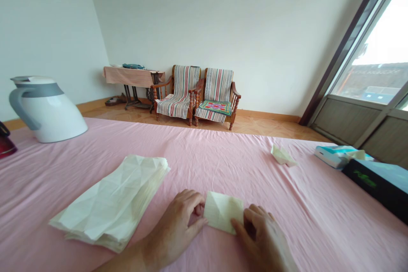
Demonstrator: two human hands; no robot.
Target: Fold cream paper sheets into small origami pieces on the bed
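A small cream square of folded paper (224, 211), with a diagonal crease, lies in front of me on the pink cloth. My left hand (180, 225) grips its left edge, thumb below and fingers curled. At the opposite edge my right hand (263, 233) pinches the lower right corner between thumb and bent fingers. Left of my hands rests a thick stack of creased cream paper sheets (116, 199). Farther off to the right sits another folded paper piece (282, 155), shaped with raised points.
A white and grey jug (60, 112) stands at the left, near a partly visible red object (5, 144). On the right are a tissue pack (334, 156) and a black box (372, 182). Beyond the pink-covered surface (204, 153) stand two wooden armchairs (196, 95).
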